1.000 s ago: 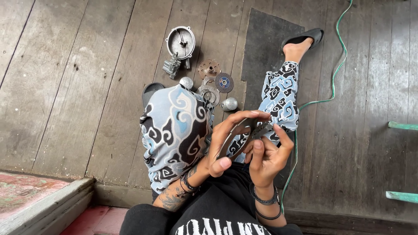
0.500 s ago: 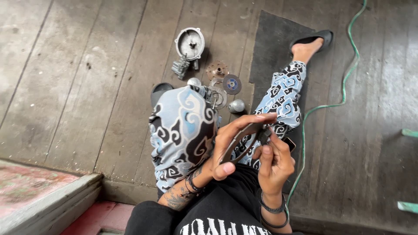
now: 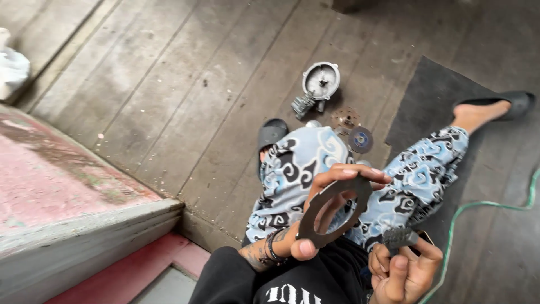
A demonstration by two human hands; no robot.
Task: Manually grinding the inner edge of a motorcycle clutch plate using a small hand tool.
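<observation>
Fingers of left hand (image 3: 323, 217) pinch a flat grey ring plate (image 3: 333, 209); right hand (image 3: 402, 270) fingers pinch a small grey tool (image 3: 398, 237), w/ round metal part (image 3: 320, 80) on floor (image 3: 169, 84).

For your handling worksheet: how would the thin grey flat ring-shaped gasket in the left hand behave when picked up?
The thin grey ring-shaped gasket looks light: fingertips of the left hand carry it. It probably flexes, being thin. Flat, it shouldn't roll.

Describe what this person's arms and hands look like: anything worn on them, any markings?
Both hands are bare, without gloves. The left hand has dark tattoo patterns on the forearm just behind the wrist, and a stack of dark beaded bracelets sits around that wrist. The right hand shows no rings; its wrist is cut off by the picture's edge. No sleeves reach either forearm.
</observation>
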